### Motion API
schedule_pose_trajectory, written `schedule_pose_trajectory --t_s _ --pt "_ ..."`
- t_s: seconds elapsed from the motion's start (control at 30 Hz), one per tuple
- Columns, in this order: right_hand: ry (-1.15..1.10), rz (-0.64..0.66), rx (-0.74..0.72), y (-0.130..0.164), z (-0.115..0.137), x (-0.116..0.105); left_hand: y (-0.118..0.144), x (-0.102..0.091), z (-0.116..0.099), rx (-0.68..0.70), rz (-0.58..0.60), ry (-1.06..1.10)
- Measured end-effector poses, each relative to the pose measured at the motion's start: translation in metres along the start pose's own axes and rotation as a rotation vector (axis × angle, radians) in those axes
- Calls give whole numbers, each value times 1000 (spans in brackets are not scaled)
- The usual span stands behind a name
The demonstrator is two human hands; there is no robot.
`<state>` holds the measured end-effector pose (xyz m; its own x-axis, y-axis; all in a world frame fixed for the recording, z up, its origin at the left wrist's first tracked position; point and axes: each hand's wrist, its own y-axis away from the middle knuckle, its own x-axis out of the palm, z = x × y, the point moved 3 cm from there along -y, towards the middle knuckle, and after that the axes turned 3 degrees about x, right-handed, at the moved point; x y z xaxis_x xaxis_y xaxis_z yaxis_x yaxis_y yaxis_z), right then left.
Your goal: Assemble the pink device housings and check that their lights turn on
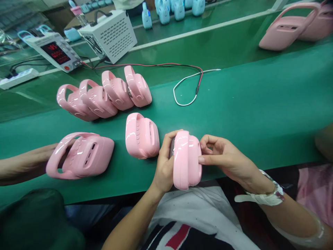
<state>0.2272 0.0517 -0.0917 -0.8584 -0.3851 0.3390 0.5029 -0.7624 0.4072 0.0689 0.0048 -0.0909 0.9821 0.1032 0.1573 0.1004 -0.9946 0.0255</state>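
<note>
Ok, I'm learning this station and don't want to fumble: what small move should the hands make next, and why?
Probably let the left hand steady the held pink device while the right hand presses lightly at its edge: the left grips the opposite side, and the right's thumb seems to meet that edge.

I am facing a long green table [249, 104], its near edge running close below me. Well back from that edge, a pale strip [208, 28] is crossing the surface lengthwise, and soft light is glinting off the glossy green.
</note>
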Motion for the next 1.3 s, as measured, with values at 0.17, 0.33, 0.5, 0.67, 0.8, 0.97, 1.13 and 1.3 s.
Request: schedule_pose_trajectory --t_s 0.17,0.33,0.5,0.67,0.8,0.97,1.13,1.3 --pt "-43 51 21 -3 -7 -8 -4 3 -1 -25 9 -12" --pt "-98 37 7 0 -15 -13 -4 7 1 -10 14 -24" --pt "-128 48 6 1 -16 -12 -4 8 2 23 -6 -24" --pt "-126 26 11 0 -20 -15 -3 9 -2 40 -14 -33" --pt "-115 -6 39 0 -24 -18 -2 10 -4 30 -17 -27" --pt "-117 -20 66 0 -23 -18 -3 10 -4 17 -13 -10" --pt "-114 -13 55 1 -21 -16 -2 10 -4 18 -11 -11" --pt "-109 -8 40 1 -20 -15 -1 10 -4 17 -7 -7"
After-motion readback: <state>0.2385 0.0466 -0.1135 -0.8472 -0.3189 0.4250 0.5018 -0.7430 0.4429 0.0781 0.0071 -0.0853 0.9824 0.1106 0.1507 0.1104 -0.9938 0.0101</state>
